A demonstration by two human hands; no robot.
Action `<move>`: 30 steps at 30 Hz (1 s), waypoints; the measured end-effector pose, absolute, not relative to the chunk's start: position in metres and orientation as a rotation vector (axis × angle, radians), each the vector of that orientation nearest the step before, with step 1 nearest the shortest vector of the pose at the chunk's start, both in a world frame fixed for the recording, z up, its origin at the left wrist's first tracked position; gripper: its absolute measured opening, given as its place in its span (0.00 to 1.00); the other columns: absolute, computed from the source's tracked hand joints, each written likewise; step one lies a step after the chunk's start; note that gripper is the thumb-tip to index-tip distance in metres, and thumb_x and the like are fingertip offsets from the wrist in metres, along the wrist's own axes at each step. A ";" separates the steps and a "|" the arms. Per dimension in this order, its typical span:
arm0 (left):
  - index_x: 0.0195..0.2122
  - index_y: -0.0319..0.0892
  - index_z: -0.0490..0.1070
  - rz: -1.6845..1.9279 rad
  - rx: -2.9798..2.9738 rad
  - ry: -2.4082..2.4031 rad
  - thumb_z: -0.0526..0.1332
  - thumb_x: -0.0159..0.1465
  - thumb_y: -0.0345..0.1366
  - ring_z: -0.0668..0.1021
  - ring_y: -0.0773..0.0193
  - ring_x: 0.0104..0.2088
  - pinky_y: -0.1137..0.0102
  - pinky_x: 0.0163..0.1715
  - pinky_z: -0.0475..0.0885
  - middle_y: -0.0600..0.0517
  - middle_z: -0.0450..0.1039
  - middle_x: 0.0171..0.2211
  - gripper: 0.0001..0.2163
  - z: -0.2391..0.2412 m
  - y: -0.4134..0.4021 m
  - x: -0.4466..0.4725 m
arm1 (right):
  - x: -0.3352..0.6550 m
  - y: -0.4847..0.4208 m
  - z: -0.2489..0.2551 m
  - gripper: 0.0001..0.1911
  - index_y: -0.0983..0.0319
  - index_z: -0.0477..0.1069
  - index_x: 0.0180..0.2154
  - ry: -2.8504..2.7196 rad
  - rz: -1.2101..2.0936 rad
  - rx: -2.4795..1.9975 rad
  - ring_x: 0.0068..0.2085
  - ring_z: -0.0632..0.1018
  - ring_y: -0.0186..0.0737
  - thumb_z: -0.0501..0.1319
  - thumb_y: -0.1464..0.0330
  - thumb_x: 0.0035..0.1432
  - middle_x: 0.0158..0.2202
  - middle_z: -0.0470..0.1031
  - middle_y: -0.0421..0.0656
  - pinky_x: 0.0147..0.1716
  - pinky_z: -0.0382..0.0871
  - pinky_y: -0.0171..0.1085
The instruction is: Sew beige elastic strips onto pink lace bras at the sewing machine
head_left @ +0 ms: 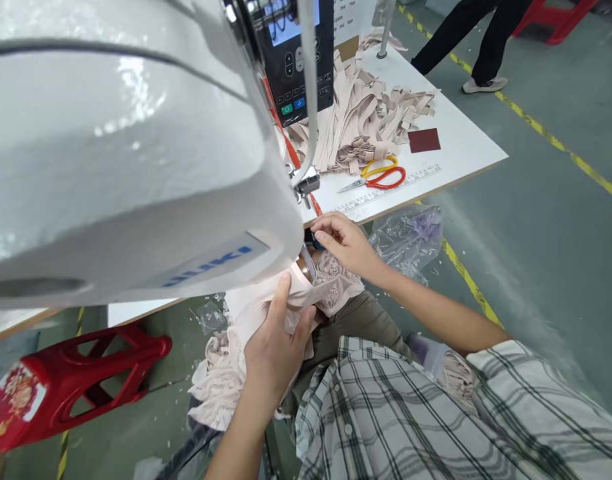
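Observation:
Under the head of the white sewing machine (136,167) lies a pale pink lace bra (331,283), partly on my lap. My left hand (279,340) grips its smooth fabric beside the machine's metal arm, index finger stretched along the top and thumb bent toward it. My right hand (349,247) is at the table's front edge, just beyond the sewing spot. Its thumb and index finger are pinched together; anything between them is too small to make out. The machine head hides the needle area.
On the white table (466,153) lie many beige straps (361,113), scissors (386,177) with red and yellow handles, a dark red card (424,140) and a printed ruler. A control panel (299,67) stands behind. A red stool (86,380) is at left; a person's legs (466,37) are beyond.

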State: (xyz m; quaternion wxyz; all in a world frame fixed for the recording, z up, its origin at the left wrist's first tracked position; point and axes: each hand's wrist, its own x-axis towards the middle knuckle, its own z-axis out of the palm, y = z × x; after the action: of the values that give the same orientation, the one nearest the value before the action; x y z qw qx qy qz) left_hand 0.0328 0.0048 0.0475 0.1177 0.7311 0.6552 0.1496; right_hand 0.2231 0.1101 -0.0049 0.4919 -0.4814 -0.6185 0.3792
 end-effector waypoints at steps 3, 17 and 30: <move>0.65 0.47 0.64 0.412 2.111 1.934 0.59 0.68 0.44 0.76 0.68 0.21 0.74 0.20 0.65 0.46 0.80 0.50 0.24 0.047 0.005 0.032 | 0.226 0.109 -0.006 0.11 0.59 0.73 0.39 -1.509 0.925 -1.179 0.44 0.74 0.41 0.57 0.60 0.65 0.44 0.74 0.47 0.38 0.70 0.39; 0.62 0.42 0.67 0.478 2.180 2.003 0.58 0.68 0.44 0.67 0.74 0.13 0.74 0.17 0.62 0.47 0.82 0.42 0.23 0.048 0.003 0.037 | 0.238 0.106 -0.012 0.10 0.61 0.72 0.37 -1.512 0.935 -1.165 0.44 0.75 0.42 0.57 0.62 0.64 0.42 0.74 0.47 0.43 0.69 0.42; 0.73 0.43 0.38 0.468 2.214 1.943 0.58 0.68 0.49 0.84 0.56 0.39 0.71 0.23 0.75 0.33 0.63 0.66 0.39 0.037 -0.019 0.048 | 0.225 0.051 0.004 0.16 0.61 0.70 0.43 -1.375 1.249 -1.090 0.41 0.76 0.40 0.63 0.57 0.58 0.41 0.75 0.44 0.43 0.69 0.39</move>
State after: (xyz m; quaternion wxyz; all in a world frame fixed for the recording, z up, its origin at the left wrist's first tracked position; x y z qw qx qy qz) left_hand 0.0478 -0.0187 0.0366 0.0793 0.7400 0.6494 0.1564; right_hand 0.2247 0.0509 0.0044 0.4739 -0.4457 -0.5620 0.5107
